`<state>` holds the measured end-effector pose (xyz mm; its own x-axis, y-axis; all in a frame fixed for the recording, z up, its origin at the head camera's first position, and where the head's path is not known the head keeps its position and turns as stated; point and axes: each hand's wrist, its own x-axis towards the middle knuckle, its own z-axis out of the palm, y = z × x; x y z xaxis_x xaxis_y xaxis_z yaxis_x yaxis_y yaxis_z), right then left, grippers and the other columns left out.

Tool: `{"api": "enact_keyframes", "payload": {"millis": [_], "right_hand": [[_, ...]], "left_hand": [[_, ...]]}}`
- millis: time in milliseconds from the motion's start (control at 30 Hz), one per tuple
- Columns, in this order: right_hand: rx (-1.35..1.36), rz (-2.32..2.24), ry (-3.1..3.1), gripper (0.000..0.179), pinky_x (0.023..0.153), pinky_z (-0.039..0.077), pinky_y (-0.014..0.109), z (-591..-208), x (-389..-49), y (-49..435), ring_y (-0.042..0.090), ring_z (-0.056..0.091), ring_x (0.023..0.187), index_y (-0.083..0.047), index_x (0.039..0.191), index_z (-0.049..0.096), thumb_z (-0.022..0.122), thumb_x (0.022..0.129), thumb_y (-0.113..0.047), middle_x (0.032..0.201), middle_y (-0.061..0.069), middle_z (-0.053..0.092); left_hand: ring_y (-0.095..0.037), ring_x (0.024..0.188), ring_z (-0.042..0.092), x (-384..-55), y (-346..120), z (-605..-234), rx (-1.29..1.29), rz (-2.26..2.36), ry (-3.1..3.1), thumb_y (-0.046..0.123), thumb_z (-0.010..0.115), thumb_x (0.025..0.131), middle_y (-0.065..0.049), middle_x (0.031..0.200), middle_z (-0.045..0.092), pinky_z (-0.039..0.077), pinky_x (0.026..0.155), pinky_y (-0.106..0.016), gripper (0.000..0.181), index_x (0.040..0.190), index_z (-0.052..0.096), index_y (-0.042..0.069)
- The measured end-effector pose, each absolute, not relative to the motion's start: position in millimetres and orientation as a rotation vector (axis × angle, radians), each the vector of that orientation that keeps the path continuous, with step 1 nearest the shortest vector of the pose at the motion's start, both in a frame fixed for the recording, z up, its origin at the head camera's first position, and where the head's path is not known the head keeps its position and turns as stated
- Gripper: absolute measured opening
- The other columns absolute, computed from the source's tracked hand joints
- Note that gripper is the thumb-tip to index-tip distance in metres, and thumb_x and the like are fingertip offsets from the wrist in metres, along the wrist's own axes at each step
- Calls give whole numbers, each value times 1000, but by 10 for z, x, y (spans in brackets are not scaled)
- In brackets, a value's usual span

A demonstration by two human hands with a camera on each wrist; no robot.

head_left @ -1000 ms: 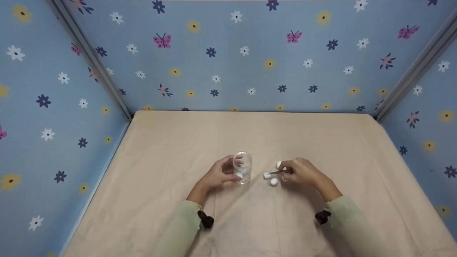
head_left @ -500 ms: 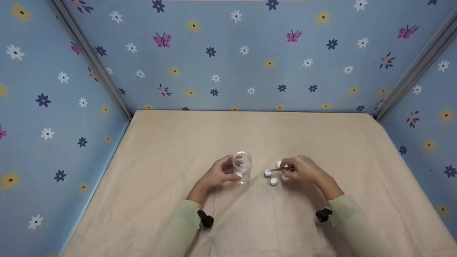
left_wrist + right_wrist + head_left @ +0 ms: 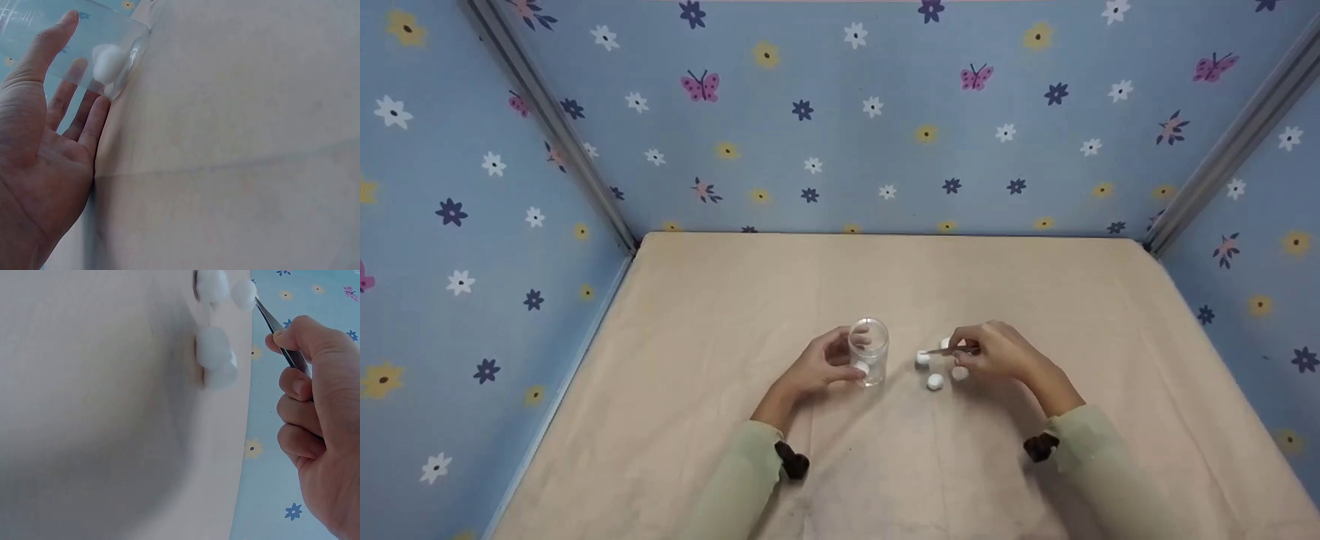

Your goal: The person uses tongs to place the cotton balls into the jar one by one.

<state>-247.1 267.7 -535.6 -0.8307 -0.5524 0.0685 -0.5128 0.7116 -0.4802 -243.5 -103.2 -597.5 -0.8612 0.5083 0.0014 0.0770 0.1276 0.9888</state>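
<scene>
My left hand (image 3: 817, 369) holds a clear plastic jar (image 3: 877, 366) upright on the table, thumb on the near side and fingers behind it. Inside, at the bottom, lies a white cotton ball (image 3: 109, 64). My right hand (image 3: 997, 352) pinches metal tweezers (image 3: 291, 354) between thumb and fingers. At their tips is a cotton ball (image 3: 244, 294), raised slightly off the table to the right of the jar. Three more balls sit close by: a front cotton ball (image 3: 935, 382), a rear cotton ball (image 3: 946, 343) and one beneath the right hand (image 3: 961, 372).
A beige cloth (image 3: 720, 300) covers the table, lightly creased. Blue patterned walls (image 3: 840, 112) enclose its back and both sides, with grey metal posts (image 3: 555, 127) at the rear corners. Dark wrist cameras (image 3: 793, 460) are worn at both sleeves.
The right hand has moved up and slightly away, and the cotton ball at the tweezer tips has risen with it. The left hand and jar have stayed in place.
</scene>
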Motion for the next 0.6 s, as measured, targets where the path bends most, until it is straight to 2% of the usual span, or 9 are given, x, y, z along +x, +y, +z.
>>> {"api": "enact_keyframes", "payload": {"millis": [167,333,600], "right_hand": [[-945,-776,2846,7,59,31,22,-5303,-2512,2691,1,38,59,-9,103,83,76,100,-8,70,1,71],[-953,-767,2860,8,59,33,22,-5252,-2532,2697,2,41,61,-9,104,83,77,100,-9,74,3,74],[-968,-757,2873,8,59,31,23,-5180,-2551,2704,2,36,58,-7,107,83,76,103,-9,69,3,67]], "left_hand": [[-43,148,64,-2430,-1032,-5978,575,1802,2048,-2,85,96,-28,158,63,54,129,-50,73,162,53,0],[-41,147,65,-2433,-1034,-5977,575,1800,2056,-1,86,96,-29,157,64,55,127,-48,72,161,54,-1],[-42,149,64,-2438,-1031,-5978,559,1793,2060,-1,86,96,-27,159,63,54,129,-51,73,161,54,2]]}}
